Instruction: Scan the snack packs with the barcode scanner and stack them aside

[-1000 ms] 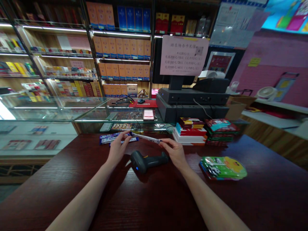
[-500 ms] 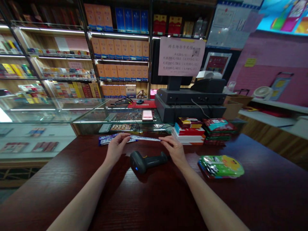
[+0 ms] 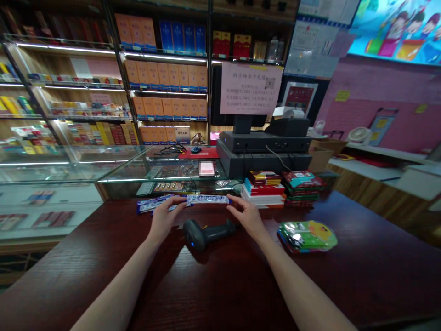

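Stretched level between my two hands is a narrow purple-and-white packet (image 3: pixel 207 199), its printed broad face turned toward me. My left hand (image 3: pixel 166 217) grips its left end between thumb and fingers. At the right end, my right hand (image 3: pixel 248 216) has the fingertips on the edge and the thumb just below. More purple packets (image 3: pixel 146 205) of the same look lie on the counter behind my left hand. Below the held packet, between my wrists, a dark grey barcode scanner (image 3: pixel 203 234) rests on its side with a small blue light on.
Right of my right hand lies a green shiny pack (image 3: pixel 306 236) with a yellow duck picture. Stacked red and white boxes (image 3: pixel 264 189) and dark red packets (image 3: pixel 301 187) stand farther back, before the cash register (image 3: pixel 263 154). A glass display case (image 3: pixel 165 172) borders the wooden counter (image 3: pixel 206 294).
The held packet has turned from edge-on so its broad printed face shows. Both hands keep their places at its ends. The camera view has shifted slightly.
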{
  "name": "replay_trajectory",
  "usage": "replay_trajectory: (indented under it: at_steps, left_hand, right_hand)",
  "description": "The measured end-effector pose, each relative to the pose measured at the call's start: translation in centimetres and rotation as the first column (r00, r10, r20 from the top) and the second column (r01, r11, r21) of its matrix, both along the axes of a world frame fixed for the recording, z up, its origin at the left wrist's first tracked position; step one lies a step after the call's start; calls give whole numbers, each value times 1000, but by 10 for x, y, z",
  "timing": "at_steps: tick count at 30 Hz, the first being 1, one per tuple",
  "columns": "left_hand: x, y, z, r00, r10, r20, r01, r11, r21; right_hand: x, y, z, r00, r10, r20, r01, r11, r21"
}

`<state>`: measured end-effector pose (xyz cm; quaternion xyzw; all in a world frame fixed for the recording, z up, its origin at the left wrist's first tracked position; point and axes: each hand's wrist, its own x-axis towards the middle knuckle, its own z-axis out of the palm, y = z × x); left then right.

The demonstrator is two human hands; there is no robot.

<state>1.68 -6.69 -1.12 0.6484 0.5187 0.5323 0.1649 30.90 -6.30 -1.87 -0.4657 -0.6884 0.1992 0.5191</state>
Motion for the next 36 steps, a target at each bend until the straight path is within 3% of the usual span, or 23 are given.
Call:
replay_trajectory:
  at_steps: [7, 12, 17, 21, 27, 36]
  left_hand:
    - [5, -5, 3, 991, -43, -127, 54, 995, 79]
    - [18, -11, 17, 965, -83, -250, 113, 988, 109]
    - [35, -8, 31, 897, -233, -376, 246, 969, -14]
    - [57, -3, 35, 826, -310, -471, 300, 949, -100]
    - [99, 1, 35, 716, -296, -632, 279, 951, -129]
    - [159, -7, 35, 652, -389, -651, 321, 919, -228]
  right_hand:
    - [9, 0, 2, 997, -4, 75, 5, 1000, -9]
    - [28, -2, 5, 988, -58, 144, 58, 998, 0]
    - [56, -5, 12, 974, -98, 205, 107, 993, -38]
    - [81, -7, 17, 965, -97, 245, 115, 991, -61]
    - [121, -15, 24, 931, -116, 347, 165, 980, -114]
    - [177, -16, 28, 852, -179, 492, 322, 920, -224]
